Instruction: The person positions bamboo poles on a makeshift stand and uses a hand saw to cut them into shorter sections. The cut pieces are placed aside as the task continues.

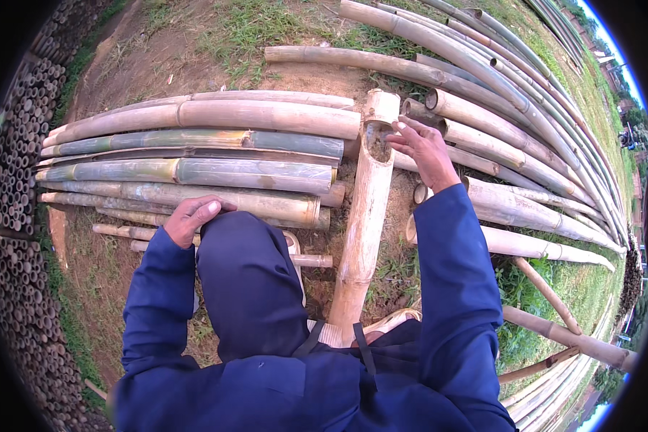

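Observation:
A thick, pale bamboo pole [362, 237] runs away from me between my feet, with a hollow cut [376, 142] in its upper side near the far end. Something brownish lies inside that hollow; I cannot make out what. My right hand [423, 147] is over the right edge of the cut, fingers apart and holding nothing. The fingertips reach the opening, though whether they touch the rim is unclear. On my bent left knee [248, 266] rests my left hand [193, 217], loosely open, its fingers partly hidden over the knee.
Several long bamboo poles [266, 119] lie side by side to the left, some greenish. A larger spread of poles [497, 144] covers the right. Stacked bamboo pieces [25, 151] stand at the far left. A bamboo frame [565, 338] rises at the lower right.

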Action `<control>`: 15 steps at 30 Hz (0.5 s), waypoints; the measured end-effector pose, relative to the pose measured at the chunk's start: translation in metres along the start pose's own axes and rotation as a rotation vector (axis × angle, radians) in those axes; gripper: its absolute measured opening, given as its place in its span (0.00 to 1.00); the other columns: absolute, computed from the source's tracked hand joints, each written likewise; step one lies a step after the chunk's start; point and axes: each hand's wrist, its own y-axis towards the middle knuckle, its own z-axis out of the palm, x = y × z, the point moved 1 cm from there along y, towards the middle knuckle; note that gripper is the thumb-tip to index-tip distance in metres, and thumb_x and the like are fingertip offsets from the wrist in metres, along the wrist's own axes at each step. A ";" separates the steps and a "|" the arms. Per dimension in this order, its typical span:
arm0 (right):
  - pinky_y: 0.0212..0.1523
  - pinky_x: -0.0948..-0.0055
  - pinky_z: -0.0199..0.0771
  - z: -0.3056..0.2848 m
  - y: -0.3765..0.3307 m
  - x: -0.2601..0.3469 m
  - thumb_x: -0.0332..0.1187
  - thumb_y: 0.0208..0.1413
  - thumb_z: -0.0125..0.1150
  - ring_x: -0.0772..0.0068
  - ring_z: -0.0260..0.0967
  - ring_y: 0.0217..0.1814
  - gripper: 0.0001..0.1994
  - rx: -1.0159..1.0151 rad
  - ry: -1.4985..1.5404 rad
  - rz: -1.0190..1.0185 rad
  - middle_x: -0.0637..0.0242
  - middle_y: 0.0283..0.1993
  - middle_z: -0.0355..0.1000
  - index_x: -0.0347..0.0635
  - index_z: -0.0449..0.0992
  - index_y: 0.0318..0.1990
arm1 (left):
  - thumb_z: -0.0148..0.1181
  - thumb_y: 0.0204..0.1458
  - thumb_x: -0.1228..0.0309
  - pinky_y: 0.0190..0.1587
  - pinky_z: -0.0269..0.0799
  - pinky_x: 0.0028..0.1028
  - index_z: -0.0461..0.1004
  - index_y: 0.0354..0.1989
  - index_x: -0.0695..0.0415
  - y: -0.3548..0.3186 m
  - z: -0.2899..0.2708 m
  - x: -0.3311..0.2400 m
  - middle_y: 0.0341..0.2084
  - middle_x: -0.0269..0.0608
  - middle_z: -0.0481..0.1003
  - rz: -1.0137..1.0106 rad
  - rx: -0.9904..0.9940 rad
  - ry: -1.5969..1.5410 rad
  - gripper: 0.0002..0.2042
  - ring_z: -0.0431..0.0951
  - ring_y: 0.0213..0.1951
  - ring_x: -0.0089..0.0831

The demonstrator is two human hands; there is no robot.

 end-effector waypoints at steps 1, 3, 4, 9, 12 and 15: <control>0.58 0.68 0.78 -0.005 -0.031 0.013 0.43 0.68 0.62 0.64 0.77 0.54 0.31 -0.012 -0.072 0.024 0.52 0.59 0.75 0.24 0.66 0.67 | 0.53 0.66 0.53 0.57 0.71 0.33 0.73 0.59 0.66 -0.007 0.009 -0.008 0.49 0.50 0.79 0.007 0.066 0.040 0.27 0.79 0.52 0.37; 0.53 0.72 0.77 -0.034 -0.093 0.015 0.43 0.69 0.60 0.69 0.78 0.49 0.28 -0.047 -0.235 0.022 0.54 0.49 0.81 0.27 0.70 0.66 | 0.55 0.63 0.52 0.59 0.69 0.34 0.73 0.58 0.66 -0.018 0.024 -0.033 0.49 0.50 0.79 0.040 0.109 0.162 0.27 0.78 0.54 0.40; 0.50 0.74 0.77 -0.052 -0.123 0.013 0.43 0.70 0.59 0.72 0.78 0.45 0.27 -0.003 -0.445 0.107 0.56 0.42 0.82 0.28 0.71 0.65 | 0.57 0.62 0.53 0.59 0.68 0.34 0.74 0.57 0.66 -0.021 0.034 -0.048 0.49 0.51 0.78 0.065 0.090 0.232 0.27 0.77 0.54 0.42; 0.39 0.64 0.78 -0.079 -0.287 0.009 0.24 0.57 0.55 0.60 0.78 0.31 0.32 -0.225 -0.997 0.089 0.57 0.30 0.81 0.51 0.67 0.72 | 0.67 0.51 0.54 0.61 0.67 0.36 0.76 0.53 0.65 -0.041 0.069 -0.072 0.46 0.53 0.79 0.333 0.001 0.666 0.28 0.78 0.50 0.43; 0.49 0.55 0.77 -0.098 -0.369 -0.012 0.31 0.55 0.63 0.49 0.78 0.45 0.33 -0.414 -1.126 0.170 0.52 0.47 0.79 0.49 0.67 0.70 | 0.70 0.49 0.58 0.57 0.70 0.36 0.78 0.49 0.64 -0.027 0.088 -0.087 0.40 0.48 0.80 0.364 0.122 0.638 0.24 0.80 0.45 0.38; 0.57 0.53 0.71 -0.084 -0.429 -0.018 0.37 0.53 0.68 0.47 0.74 0.55 0.28 -0.563 -1.180 0.179 0.54 0.51 0.78 0.44 0.74 0.63 | 0.69 0.52 0.71 0.40 0.73 0.26 0.80 0.43 0.65 -0.012 0.130 -0.108 0.31 0.39 0.81 0.388 0.183 0.470 0.13 0.80 0.34 0.24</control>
